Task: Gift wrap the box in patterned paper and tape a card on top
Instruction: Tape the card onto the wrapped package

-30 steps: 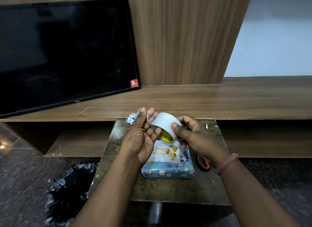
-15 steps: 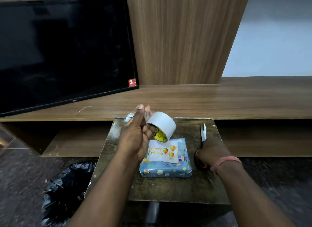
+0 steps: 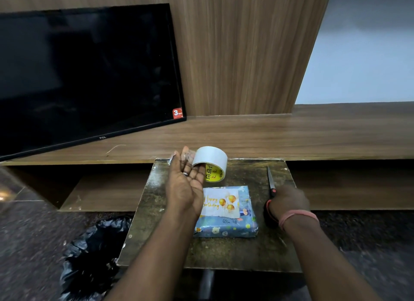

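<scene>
Single head-worn wide-angle view. Looks forward and down from above near edge of bench [image 3: 224, 253], close over both forearms. Faces wood-panelled wall. Edges curved, probably lens distortion. No second view to share.

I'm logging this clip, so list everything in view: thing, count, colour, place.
wrapped box: 1, blue patterned, table centre
card: 1, white, gold balloons, on the box
tape roll: 1, white, yellow core, on left fingers
scissors: 1, red-handled, right of box
table: 1, dark, worn
television: 1, black, on the wooden shelf
bin bag: 1, black, floor left
left hand: holds tape
right hand: on scissors handles
</scene>
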